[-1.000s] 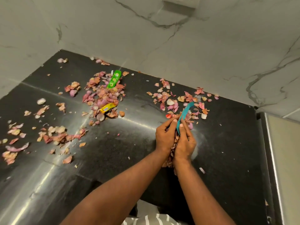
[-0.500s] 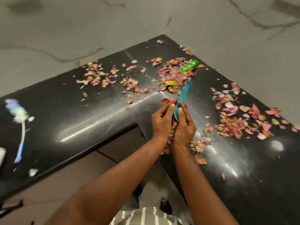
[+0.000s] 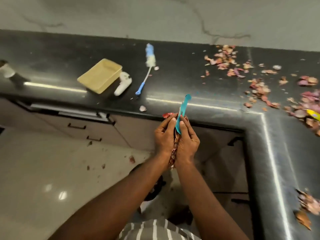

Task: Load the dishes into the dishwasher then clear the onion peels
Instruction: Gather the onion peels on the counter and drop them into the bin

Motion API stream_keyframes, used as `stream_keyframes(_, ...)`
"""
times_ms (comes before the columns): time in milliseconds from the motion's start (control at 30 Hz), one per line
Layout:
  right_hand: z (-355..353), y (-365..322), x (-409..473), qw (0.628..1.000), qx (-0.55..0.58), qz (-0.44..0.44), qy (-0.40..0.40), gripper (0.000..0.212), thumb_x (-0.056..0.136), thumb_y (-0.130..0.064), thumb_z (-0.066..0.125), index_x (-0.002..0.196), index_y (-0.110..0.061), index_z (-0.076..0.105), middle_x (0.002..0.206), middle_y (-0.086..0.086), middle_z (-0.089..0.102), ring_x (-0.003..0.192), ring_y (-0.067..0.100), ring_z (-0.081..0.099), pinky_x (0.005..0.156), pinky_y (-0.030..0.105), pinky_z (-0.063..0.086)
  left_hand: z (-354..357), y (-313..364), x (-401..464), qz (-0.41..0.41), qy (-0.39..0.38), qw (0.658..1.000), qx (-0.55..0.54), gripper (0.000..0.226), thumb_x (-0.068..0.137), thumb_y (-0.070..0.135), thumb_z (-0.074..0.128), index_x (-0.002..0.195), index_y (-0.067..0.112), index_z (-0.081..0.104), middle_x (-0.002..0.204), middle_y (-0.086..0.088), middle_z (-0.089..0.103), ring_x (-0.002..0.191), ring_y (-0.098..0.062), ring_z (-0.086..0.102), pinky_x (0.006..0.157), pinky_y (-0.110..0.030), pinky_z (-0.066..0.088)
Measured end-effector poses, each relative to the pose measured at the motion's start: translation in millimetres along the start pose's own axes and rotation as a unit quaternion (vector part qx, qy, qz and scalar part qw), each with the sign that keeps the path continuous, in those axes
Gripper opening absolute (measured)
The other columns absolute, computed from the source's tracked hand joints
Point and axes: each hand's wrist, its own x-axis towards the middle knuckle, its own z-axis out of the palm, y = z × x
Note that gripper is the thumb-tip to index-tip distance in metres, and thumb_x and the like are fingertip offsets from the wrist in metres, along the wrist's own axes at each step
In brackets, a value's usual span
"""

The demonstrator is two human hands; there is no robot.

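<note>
My left hand [image 3: 164, 135] and right hand [image 3: 187, 142] are pressed together palm to palm over the floor [image 3: 43, 170], just off the tabletop [image 3: 190, 78] edge. Both grips are curled closed around a bunch of onion peels [image 3: 173, 154], which show in the gap between my palms and spill out below my wrists. A teal plastic strip [image 3: 183, 110] is pinched between my fingertips and sticks up beyond them, tilted to the right. More loose onion peels [image 3: 259, 84] lie scattered on the tabletop, beyond and to the right of my grips, with another heap [image 3: 308, 203] well to the right. Beyond and to the left lie a bottle brush [image 3: 147, 66], a white plastic gadget [image 3: 123, 84] and a yellow tray [image 3: 100, 75]. A few peel scraps [image 3: 132, 159] dot the floor to the left of my grips.
</note>
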Motion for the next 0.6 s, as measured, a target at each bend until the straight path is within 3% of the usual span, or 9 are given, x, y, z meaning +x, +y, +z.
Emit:
stream_keyframes(67,13,37,-20,0.999,-0.034,0.033,-0.013,0.020,0.097,-0.012,0.074,0.116,-0.009,0.080,0.129,0.011,0.074,0.125,0.030,0.068,0.106,0.044,0.055,-45,-1,6,-0.012,0.049,0.999,0.005,0.019,0.104,0.015,0.065,0.114,0.015,0.080,0.111,-0.004,0.080,0.104,-0.021,0.078,0.082,-0.026,0.063)
stream_keyframes(167,22,92,-56,0.994,-0.071,0.079,-0.018,0.020,0.097,-0.014,0.073,0.116,-0.013,0.080,0.127,0.009,0.075,0.120,0.026,0.071,0.099,0.037,0.060,-115,-9,13,-0.030,0.100,0.994,0.025,0.019,0.103,0.019,0.067,0.115,0.017,0.081,0.113,-0.002,0.080,0.106,-0.021,0.077,0.088,-0.033,0.064)
stream_keyframes(300,19,172,-99,0.982,-0.134,0.126,0.033,0.021,0.100,-0.016,0.071,0.119,-0.014,0.079,0.124,0.007,0.076,0.118,0.025,0.073,0.097,0.038,0.060,-208,-42,16,-0.093,0.115,0.986,0.078,0.018,0.102,0.025,0.068,0.114,0.025,0.081,0.113,0.002,0.080,0.107,-0.020,0.077,0.091,-0.039,0.063)
stream_keyframes(400,2,234,-115,0.966,-0.173,0.171,0.083,0.021,0.101,-0.011,0.068,0.117,-0.011,0.080,0.116,0.005,0.079,0.111,0.021,0.075,0.093,0.033,0.062,-265,-81,27,-0.140,0.172,0.970,0.099,0.017,0.100,0.016,0.070,0.112,0.019,0.082,0.112,-0.001,0.080,0.108,-0.022,0.076,0.099,-0.045,0.060)
stream_keyframes(467,-12,266,-117,0.950,-0.203,0.216,0.092,0.019,0.100,-0.014,0.068,0.113,-0.016,0.082,0.113,0.003,0.080,0.109,0.019,0.076,0.088,0.030,0.063,-291,-99,31,-0.191,0.187,0.957,0.109,0.017,0.100,0.020,0.069,0.112,0.024,0.082,0.110,0.006,0.080,0.105,-0.013,0.077,0.095,-0.036,0.062)
stream_keyframes(533,-27,294,-116,0.932,-0.223,0.264,0.108,0.017,0.098,-0.021,0.072,0.111,-0.021,0.083,0.113,0.002,0.080,0.109,0.019,0.076,0.093,0.037,0.062,-313,-129,36,-0.236,0.183,0.942,0.153,0.017,0.102,0.025,0.068,0.107,0.034,0.081,0.104,0.017,0.079,0.100,-0.002,0.075,0.084,-0.021,0.062)
stream_keyframes(600,-53,326,-102,0.915,-0.246,0.300,0.106,0.017,0.096,-0.029,0.074,0.110,-0.025,0.082,0.113,0.002,0.080,0.107,0.020,0.077,0.097,0.042,0.060,-330,-160,50,-0.259,0.201,0.928,0.176,0.018,0.102,0.024,0.067,0.111,0.031,0.081,0.096,0.020,0.079,0.092,0.005,0.073,0.072,-0.004,0.053)
